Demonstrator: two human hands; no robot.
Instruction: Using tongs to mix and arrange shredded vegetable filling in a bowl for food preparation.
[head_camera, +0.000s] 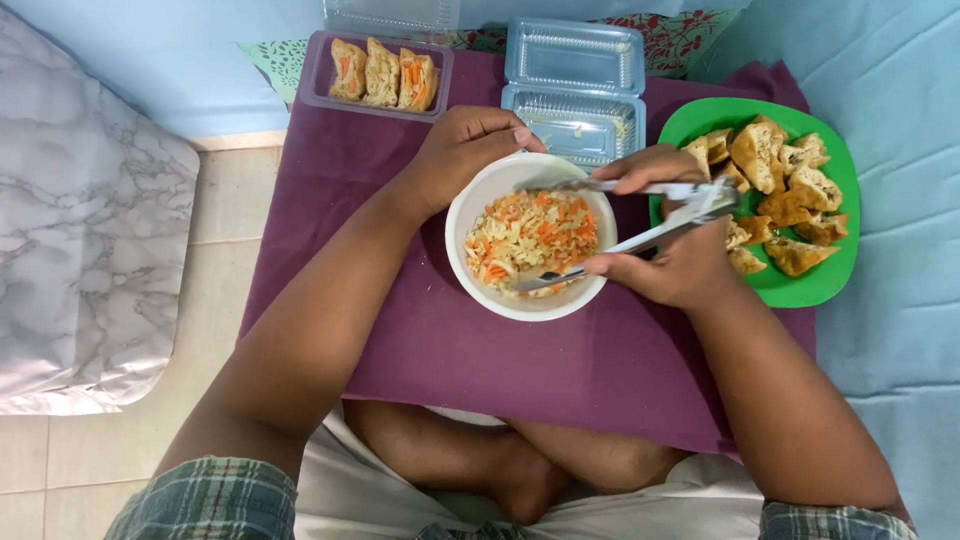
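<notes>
The person sits cross-legged on the floor and looks down at a purple cloth (480, 350) spread in front of the knees. In the middle of the cloth stands a white bowl (478, 205) holding a shredded filling (530, 235) of pale strands mixed with orange bits. The left hand (462, 150) curls over the bowl's far rim, fingers clasped on its edge and steadying it. The right hand (672, 265) is wrapped around a pair of metal tongs (640, 215); the two arms of the tongs stand apart, one crossing the bowl's upper rim and the other dipping its tip into the filling near the lower rim. Just right of the bowl, partly behind the right hand, lies a green plate (835, 275) heaped with golden-brown fried tofu pieces (785, 175). Beyond the bowl an open clear plastic box (575, 90) rests on the cloth, its hinged lid thrown back and only a few scraps of filling in its base. To the left of that box a second clear tray (315, 85) holds three stuffed tofu pieces (383, 75) set side by side, orange filling showing at their cut tops. A marbled grey cushion (90, 230) lies on the tiled floor at the far left.
</notes>
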